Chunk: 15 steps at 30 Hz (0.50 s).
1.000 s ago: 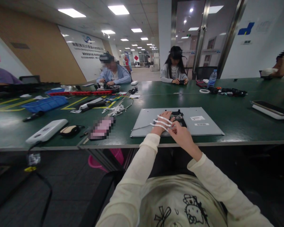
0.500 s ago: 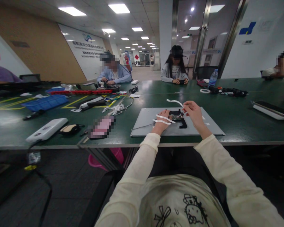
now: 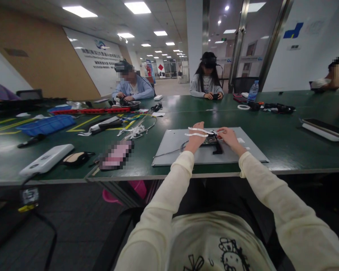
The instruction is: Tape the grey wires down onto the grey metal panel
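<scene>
My left hand [image 3: 197, 137] is over the left side of a black frame with a circuit board [image 3: 210, 140], which lies on a grey panel [image 3: 172, 152]. Its fingers mostly point away from me, so their grip is hidden. Across the back of this hand lie narrow white strips [image 3: 197, 134]. At the right side of the frame, my right hand [image 3: 227, 137] has its fingertips closed on the end of a white strip, low over the board. A black arm of the frame [image 3: 218, 149] sticks out toward me. A thin grey cable [image 3: 169, 152] runs left across the panel.
To the left lie a pink phone [image 3: 117, 155], a white power bank [image 3: 48, 160], a tangle of white strips [image 3: 135, 131] and a blue tray [image 3: 46, 126]. A phone on a white box [image 3: 326, 130] is at right. Two people sit across the table, near a water bottle [image 3: 253, 91].
My right hand has come down and slightly left with the white strip, from raised above the panel to the frame. My left hand has shifted slightly away from me. The view has tilted a little.
</scene>
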### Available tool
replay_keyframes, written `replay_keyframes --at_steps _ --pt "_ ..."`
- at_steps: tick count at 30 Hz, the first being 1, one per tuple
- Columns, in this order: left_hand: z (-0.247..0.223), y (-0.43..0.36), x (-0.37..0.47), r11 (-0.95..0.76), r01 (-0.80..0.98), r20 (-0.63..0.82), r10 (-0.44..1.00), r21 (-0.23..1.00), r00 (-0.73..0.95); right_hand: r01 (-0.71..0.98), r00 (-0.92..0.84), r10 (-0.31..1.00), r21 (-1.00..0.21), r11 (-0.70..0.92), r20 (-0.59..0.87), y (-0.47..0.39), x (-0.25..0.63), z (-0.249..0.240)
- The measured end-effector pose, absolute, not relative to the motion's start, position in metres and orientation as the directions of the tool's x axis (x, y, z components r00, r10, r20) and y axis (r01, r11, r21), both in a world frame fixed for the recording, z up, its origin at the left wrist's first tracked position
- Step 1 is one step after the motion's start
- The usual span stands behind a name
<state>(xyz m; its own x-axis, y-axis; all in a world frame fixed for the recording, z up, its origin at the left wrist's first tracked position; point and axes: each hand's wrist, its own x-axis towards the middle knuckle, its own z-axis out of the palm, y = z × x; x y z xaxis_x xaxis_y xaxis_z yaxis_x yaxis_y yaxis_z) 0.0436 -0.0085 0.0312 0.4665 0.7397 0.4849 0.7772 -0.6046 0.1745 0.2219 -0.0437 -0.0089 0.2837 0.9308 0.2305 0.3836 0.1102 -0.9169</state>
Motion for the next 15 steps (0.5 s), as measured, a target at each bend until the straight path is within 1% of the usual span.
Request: replay_keyframes --at_steps 4,7,11,15 --pt "0.019 0.006 0.059 -0.667 0.731 0.397 0.715 0.143 0.575 0.521 0.316 0.910 -0.851 0.069 0.267 -0.041 0.223 -0.013" --pt "0.010 0.012 0.060 -0.698 0.705 0.336 0.698 0.125 0.632 0.568 0.316 0.905 -0.821 0.060 0.284 -0.039 0.225 -0.016" --pt "0.005 0.011 0.058 -0.709 0.700 0.270 0.694 0.089 0.668 0.621 0.317 0.903 -0.783 0.034 0.290 -0.038 0.228 -0.020" --pt "0.004 0.011 0.061 -0.704 0.705 0.255 0.698 0.077 0.669 0.644 0.315 0.906 -0.765 0.014 0.281 -0.039 0.230 -0.022"
